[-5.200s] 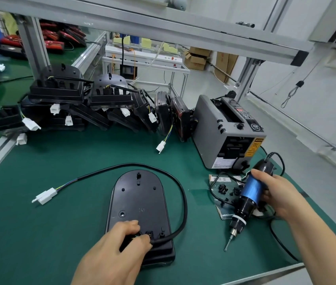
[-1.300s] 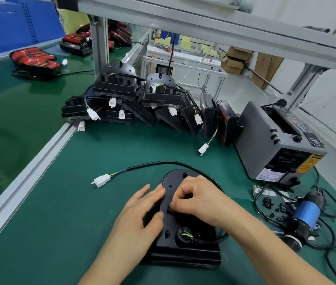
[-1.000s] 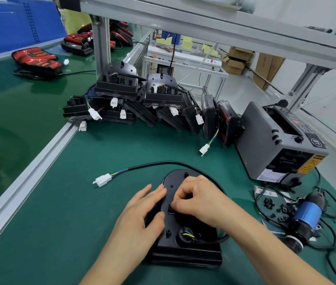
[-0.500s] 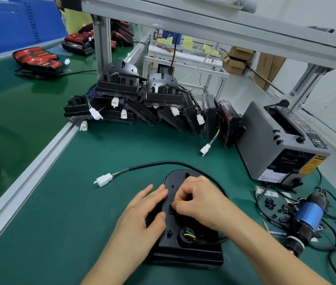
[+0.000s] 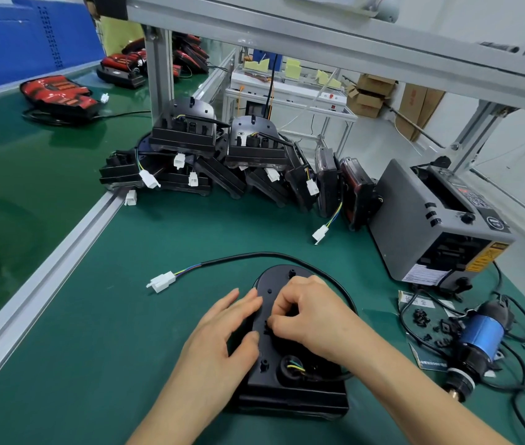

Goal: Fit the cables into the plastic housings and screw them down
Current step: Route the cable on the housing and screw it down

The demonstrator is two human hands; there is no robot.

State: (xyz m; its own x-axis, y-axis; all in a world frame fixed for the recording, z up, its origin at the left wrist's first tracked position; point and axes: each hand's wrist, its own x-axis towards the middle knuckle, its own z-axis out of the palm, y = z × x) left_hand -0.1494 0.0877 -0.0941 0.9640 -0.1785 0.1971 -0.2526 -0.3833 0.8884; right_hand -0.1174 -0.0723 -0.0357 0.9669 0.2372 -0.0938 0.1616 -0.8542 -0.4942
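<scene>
Head view: green mat (image 5: 145, 364), aluminium frame (image 5: 319, 36)

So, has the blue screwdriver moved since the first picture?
Yes. The screwdriver, earlier held upright, now lies down on the mat, still in front of the grey tape dispenser.

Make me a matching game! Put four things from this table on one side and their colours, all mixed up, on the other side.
Things:
1. screwdriver
2. plug
3. housing
4. machine

Colours:
A. grey
B. black
C. blue
D. white

Pairs: 1-C, 2-D, 3-B, 4-A.
</scene>
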